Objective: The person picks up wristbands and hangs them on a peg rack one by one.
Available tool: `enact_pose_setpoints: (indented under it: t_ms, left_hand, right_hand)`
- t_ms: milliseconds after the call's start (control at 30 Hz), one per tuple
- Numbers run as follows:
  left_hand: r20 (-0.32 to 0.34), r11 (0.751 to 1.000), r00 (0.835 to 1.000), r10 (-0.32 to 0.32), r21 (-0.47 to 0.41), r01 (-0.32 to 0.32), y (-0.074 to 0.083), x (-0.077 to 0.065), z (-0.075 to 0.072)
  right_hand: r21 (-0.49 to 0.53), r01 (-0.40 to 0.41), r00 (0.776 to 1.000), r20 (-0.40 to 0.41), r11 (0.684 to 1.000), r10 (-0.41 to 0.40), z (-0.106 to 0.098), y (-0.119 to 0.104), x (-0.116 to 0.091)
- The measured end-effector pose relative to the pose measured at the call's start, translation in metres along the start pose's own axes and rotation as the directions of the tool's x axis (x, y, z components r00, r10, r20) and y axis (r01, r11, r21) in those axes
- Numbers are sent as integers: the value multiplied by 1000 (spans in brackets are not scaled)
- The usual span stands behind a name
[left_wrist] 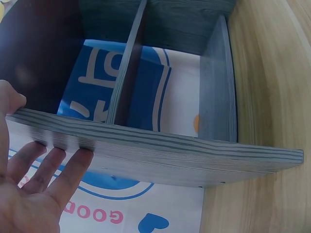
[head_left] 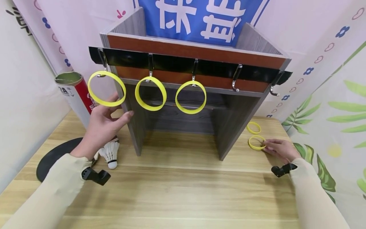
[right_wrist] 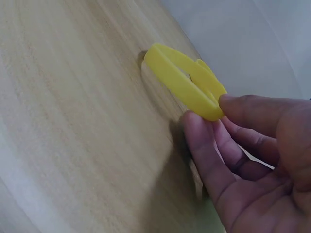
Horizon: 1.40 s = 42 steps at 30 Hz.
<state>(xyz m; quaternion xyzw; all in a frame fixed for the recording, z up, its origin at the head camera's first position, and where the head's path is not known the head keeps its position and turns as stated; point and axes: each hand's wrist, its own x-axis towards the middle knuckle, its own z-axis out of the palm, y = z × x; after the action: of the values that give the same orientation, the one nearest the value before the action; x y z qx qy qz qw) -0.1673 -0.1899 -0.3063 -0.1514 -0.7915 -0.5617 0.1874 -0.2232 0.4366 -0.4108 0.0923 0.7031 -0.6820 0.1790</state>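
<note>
Pinching yellow ring, right hand

My right hand pinches a yellow ring, near the desk's far right corner, left hand grips a grey shelf

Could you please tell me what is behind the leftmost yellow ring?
Through the ring, fingers of the left hand, the shelf unit and pale backdrop show; what the ring covers is hidden.
</note>
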Motion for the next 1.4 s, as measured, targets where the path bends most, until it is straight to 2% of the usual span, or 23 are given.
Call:
enact_pose_setpoints:
  t_ms: [167,300,467,667,867,967,1200,1333,1400]
  left_hand:
    - [2,1000,1000,-4,-2,4,-1,0,-1]
    - [-2,1000,1000,0,0,0,-1,0,-1]
    - [1,1000,1000,-3,-6,3,-1,0,-1]
    - [0,1000,1000,-7,-8,7,0,0,0]
    - [3,1000,1000,-11,-9,11,0,0,0]
    - [1,1000,1000,-5,-5,5,-1,-2,0]
    - [-1,1000,1000,15,-14,-15,-1,-3,0]
    - [-1,1000,1000,14,-14,-14,-1,-2,0]
    - [-1,1000,1000,13,-16,-13,-1,-2,0]
  right_hand:
    - [63,18,1000,10,998,-19,0,5,0]
    - [97,66,998,-8,993,-66,0,6,-2]
    - [189,196,980,-6,962,-198,0,4,-10]
    - [305,367,922,7,879,-388,8,-5,-20]
    - [370,452,874,1,812,-487,20,-23,-34]
    - [392,495,843,1,776,-538,28,-33,-43]
    - [457,604,739,-13,653,-674,51,-61,-64]
    - [452,649,697,-30,612,-716,62,-78,-81]
    - [436,668,676,-19,603,-736,65,-85,-90]
